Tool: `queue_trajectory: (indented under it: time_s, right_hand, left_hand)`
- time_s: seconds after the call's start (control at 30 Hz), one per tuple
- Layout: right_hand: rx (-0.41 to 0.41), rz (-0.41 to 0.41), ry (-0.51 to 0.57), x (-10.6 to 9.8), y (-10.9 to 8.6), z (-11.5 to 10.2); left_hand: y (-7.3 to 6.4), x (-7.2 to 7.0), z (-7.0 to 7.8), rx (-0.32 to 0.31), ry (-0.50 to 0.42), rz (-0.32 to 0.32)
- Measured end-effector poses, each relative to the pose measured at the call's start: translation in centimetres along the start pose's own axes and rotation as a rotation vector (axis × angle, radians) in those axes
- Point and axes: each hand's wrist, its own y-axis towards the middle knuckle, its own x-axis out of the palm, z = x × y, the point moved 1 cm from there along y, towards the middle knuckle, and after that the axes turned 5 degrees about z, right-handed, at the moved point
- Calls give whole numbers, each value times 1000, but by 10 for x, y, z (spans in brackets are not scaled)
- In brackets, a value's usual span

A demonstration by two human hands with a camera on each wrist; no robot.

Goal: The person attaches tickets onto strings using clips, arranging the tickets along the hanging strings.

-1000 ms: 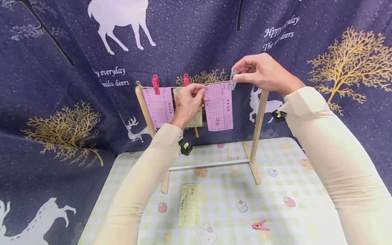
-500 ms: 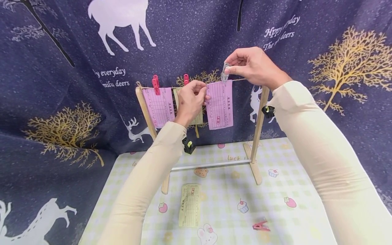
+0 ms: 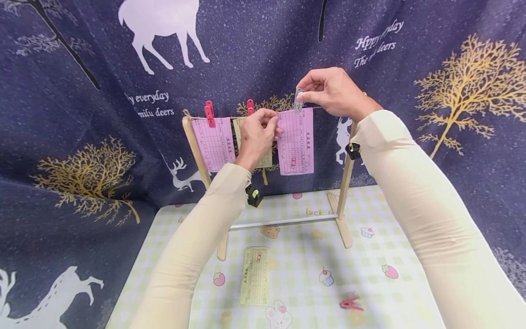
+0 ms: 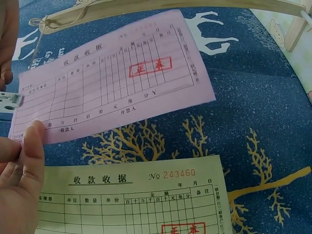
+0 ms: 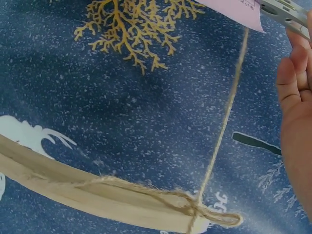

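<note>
A pink receipt slip (image 3: 295, 144) hangs at a twine line (image 5: 224, 117). Its upper left corner is pinched by my left hand (image 3: 258, 135) between thumb and fingers. My right hand (image 3: 334, 91) pinches a grey clothespin (image 3: 298, 100), whose lower end overlaps the slip's top edge at the line. In the left wrist view the clothespin (image 4: 9, 101) reaches the slip's edge. Left of it, a yellow-green receipt slip (image 3: 266, 160), partly hidden behind my left hand, hangs under a red clothespin (image 3: 250, 107). Another pink slip (image 3: 214, 144) hangs from a red clothespin (image 3: 209, 114) at the far left.
Two wooden posts (image 3: 348, 176) with feet carry the line, joined low down by a white rod (image 3: 287, 222). On the patterned tablecloth (image 3: 296, 260) lie a yellow-green slip (image 3: 254, 276) and a red clothespin (image 3: 350, 303). A dark blue deer-print curtain (image 3: 263, 55) hangs behind.
My right hand has moved left with the grey clothespin, from the pink slip's right edge to its top edge. My left hand keeps its pinch, having shifted slightly right.
</note>
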Motion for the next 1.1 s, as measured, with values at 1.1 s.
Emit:
queue_trajectory:
  time_s: [1.1]
  right_hand:
    - [-15,-78,-61,18,-3,12]
  left_hand:
    - [-4,5,-7,32,17,-9]
